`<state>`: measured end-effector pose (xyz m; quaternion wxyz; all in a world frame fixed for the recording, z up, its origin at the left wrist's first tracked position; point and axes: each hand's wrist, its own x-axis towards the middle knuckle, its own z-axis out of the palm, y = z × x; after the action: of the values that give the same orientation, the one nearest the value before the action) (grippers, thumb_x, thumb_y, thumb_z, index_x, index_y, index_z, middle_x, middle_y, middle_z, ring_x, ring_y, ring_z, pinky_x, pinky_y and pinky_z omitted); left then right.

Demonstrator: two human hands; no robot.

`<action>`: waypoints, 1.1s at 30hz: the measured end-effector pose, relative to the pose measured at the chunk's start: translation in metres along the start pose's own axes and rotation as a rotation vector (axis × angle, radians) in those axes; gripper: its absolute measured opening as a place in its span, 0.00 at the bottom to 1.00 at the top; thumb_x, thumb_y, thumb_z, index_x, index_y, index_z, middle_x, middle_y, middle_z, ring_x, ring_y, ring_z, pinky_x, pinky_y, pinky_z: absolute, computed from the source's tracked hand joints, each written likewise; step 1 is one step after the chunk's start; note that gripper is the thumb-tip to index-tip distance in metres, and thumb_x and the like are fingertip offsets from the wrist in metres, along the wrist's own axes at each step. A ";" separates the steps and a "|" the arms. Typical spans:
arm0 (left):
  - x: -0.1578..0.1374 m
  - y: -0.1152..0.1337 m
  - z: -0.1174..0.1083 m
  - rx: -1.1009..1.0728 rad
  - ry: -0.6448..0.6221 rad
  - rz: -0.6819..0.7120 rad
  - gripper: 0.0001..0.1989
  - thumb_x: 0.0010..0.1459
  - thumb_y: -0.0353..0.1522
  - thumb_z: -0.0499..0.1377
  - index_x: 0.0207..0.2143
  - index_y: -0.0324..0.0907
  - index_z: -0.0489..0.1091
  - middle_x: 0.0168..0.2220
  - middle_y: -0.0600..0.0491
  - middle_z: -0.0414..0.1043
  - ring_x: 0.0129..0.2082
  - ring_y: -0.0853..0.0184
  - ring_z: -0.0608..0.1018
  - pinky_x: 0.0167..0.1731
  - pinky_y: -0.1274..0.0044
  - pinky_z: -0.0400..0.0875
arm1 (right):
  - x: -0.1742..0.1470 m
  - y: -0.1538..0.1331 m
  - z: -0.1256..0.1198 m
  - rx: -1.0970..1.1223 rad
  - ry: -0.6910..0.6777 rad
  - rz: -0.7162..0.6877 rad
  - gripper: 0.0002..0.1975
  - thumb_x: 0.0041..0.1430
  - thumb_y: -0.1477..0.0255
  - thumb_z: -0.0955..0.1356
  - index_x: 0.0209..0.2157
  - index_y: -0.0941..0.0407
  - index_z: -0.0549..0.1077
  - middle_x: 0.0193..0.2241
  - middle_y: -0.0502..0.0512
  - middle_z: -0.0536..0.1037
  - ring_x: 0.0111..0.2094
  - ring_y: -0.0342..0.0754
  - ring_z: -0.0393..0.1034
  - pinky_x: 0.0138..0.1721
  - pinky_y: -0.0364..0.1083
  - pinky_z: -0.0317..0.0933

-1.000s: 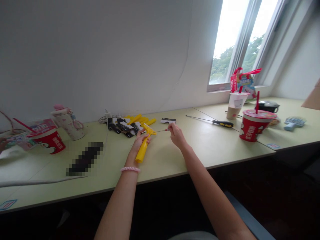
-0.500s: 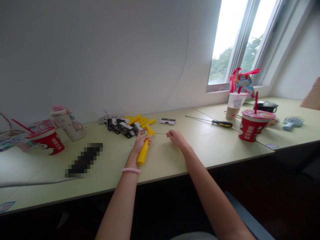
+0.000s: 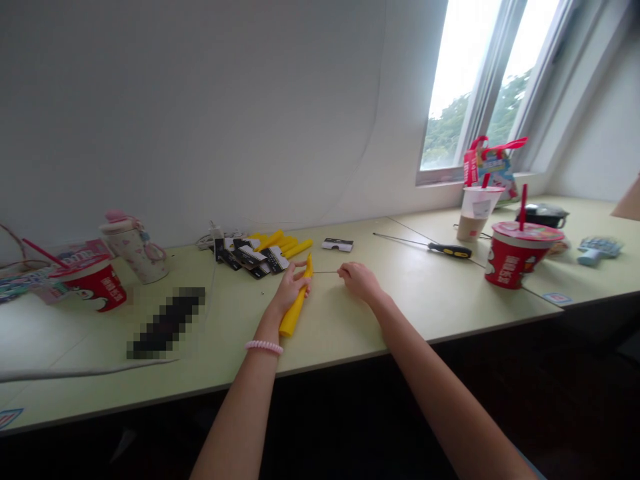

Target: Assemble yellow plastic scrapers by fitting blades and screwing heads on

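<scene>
My left hand [image 3: 291, 288] is wrapped round a yellow plastic piece [image 3: 295, 312] with a tube-like handle and a narrow top. The piece leans, its wide end toward me, just above the table [image 3: 345, 313]. From near its top a thin straight line, a rod or a cord [image 3: 326, 272], runs to my right hand [image 3: 357, 280]. The fingers of that hand are pinched on its far end. Which of the two it is, I cannot tell. Behind my left hand lie several yellow tubes [image 3: 297, 249] and a pile of black-and-white cards [image 3: 250, 257].
A screwdriver [image 3: 450, 250] lies to the right, near a red cup [image 3: 520, 257] and a clear cup [image 3: 473, 223]. On the left are a flask [image 3: 133, 250], another red cup [image 3: 100, 287] and a blurred-out dark object [image 3: 167, 323]. A single card [image 3: 337, 245] rests near the wall.
The yellow piece has turned in my left hand, so its forked top now looks narrow. Both hands sit slightly further right in the view, which has shifted a little.
</scene>
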<state>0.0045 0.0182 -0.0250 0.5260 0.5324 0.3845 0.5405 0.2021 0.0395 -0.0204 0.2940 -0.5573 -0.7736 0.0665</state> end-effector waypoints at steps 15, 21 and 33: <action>-0.006 0.016 0.002 -0.255 0.056 0.006 0.27 0.41 0.26 0.62 0.44 0.46 0.56 0.27 0.57 0.67 0.18 0.76 0.68 0.18 0.84 0.58 | 0.002 0.000 0.002 0.330 0.291 0.132 0.07 0.53 0.71 0.62 0.25 0.57 0.70 0.24 0.52 0.68 0.25 0.42 0.59 0.24 0.41 0.50; -0.016 0.026 0.010 -0.360 -0.098 -0.087 0.32 0.43 0.25 0.62 0.50 0.49 0.56 0.33 0.54 0.67 0.20 0.79 0.67 0.19 0.85 0.58 | 0.002 -0.021 0.002 1.194 -0.143 0.322 0.14 0.47 0.61 0.68 0.28 0.58 0.66 0.13 0.39 0.50 0.14 0.35 0.41 0.15 0.39 0.36; -0.022 0.025 0.016 -0.341 -0.105 -0.106 0.28 0.48 0.24 0.60 0.52 0.44 0.58 0.34 0.51 0.69 0.26 0.74 0.74 0.25 0.83 0.68 | 0.003 -0.025 0.005 1.565 -0.206 0.445 0.16 0.42 0.74 0.71 0.21 0.56 0.56 0.12 0.37 0.48 0.13 0.32 0.38 0.13 0.38 0.32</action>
<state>0.0131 -0.0094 -0.0021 0.6558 0.4419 0.2869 0.5407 0.1781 0.0338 -0.0127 0.5051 -0.3225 -0.3980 0.6946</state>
